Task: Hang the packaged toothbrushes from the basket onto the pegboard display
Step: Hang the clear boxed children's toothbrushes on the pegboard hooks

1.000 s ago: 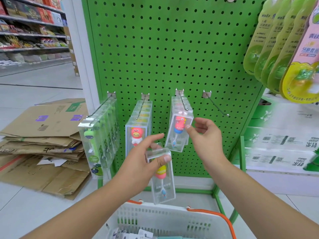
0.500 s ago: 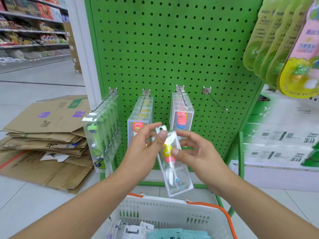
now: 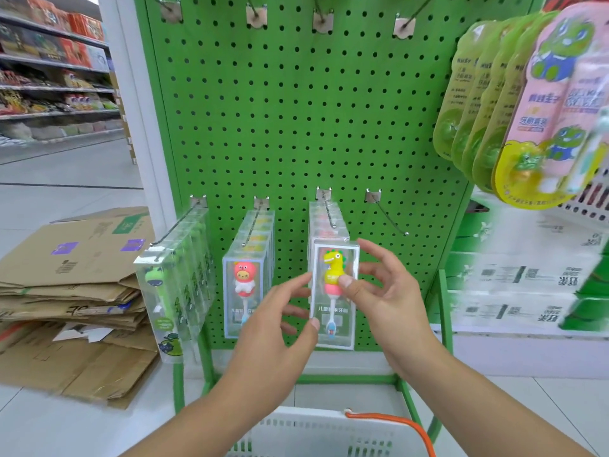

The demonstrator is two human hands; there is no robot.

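A clear boxed toothbrush point(image 3: 334, 291) with a yellow dinosaur handle is upright between my hands, in front of the green pegboard point(image 3: 296, 127). My right hand point(image 3: 389, 298) pinches it, thumb on its front and fingers behind. My left hand point(image 3: 280, 324) holds its lower left edge with the thumb. The box sits just below the third hook point(image 3: 329, 216), which carries similar boxes. The fourth hook point(image 3: 389, 219) is bare. The white basket point(image 3: 313, 430) with an orange handle is at the bottom edge.
Green toothbrush boxes point(image 3: 174, 285) fill the first hook and pink pig ones point(image 3: 247, 275) the second. Flattened cardboard point(image 3: 66, 285) is piled on the floor at left. Green and pink blister packs point(image 3: 527, 110) hang at upper right, above stacked white cartons point(image 3: 527, 285).
The box went from hanging in my left hand to being held by both hands, turned upright and raised in front of the third hook's boxes. The view has tilted up.
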